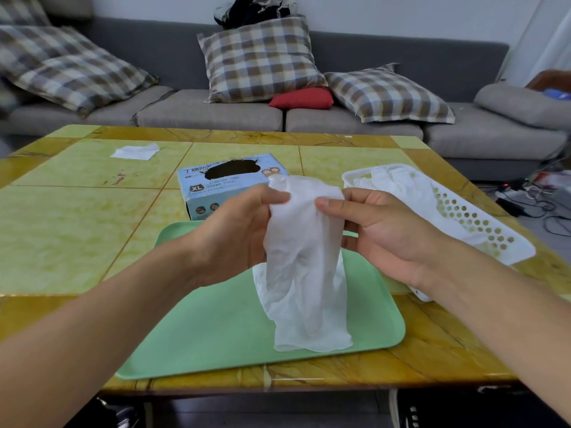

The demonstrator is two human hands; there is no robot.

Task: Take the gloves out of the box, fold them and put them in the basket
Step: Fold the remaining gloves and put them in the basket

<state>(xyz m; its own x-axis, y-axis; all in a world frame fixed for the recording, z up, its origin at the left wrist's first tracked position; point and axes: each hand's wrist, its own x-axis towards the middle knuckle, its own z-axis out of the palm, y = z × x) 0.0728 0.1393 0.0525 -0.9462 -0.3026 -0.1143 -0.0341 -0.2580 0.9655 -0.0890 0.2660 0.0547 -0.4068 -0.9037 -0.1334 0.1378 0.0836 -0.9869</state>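
Both hands pinch one white glove (304,257) at its top edge: left hand (234,230) grip has thumb and fingers closed on the upper left corner, right hand (380,233) grip has thumb on front and fingers behind the upper right corner. Glove hangs down from those two pinch points, its lower end draped onto the green tray (216,329).

Largest to smallest. Counter (77,230), yellow-green tile pattern, carries everything. Green tray sits at the near edge, centre. White basket (482,223) with holed walls lies along the right edge, touching or overlapping the tray's right side; cannot tell which. White gloves (398,180) already lie in its far end. Blue glove box (204,189), marked XL, sits just beyond the tray's far edge, opening dark, contents hidden. White tissue (136,152) near the far left corner, well apart from the rest.

Handling, judged: glove is thin, very light, limp, wrinkles and clings to itself, won't hold a crease unless pressed. Slightly slick, so pinch firmly near the edge. Best hold looks like both top corners as now, lay it flat on the tray, then fold. Folding not yet done; glove not yet in basket.
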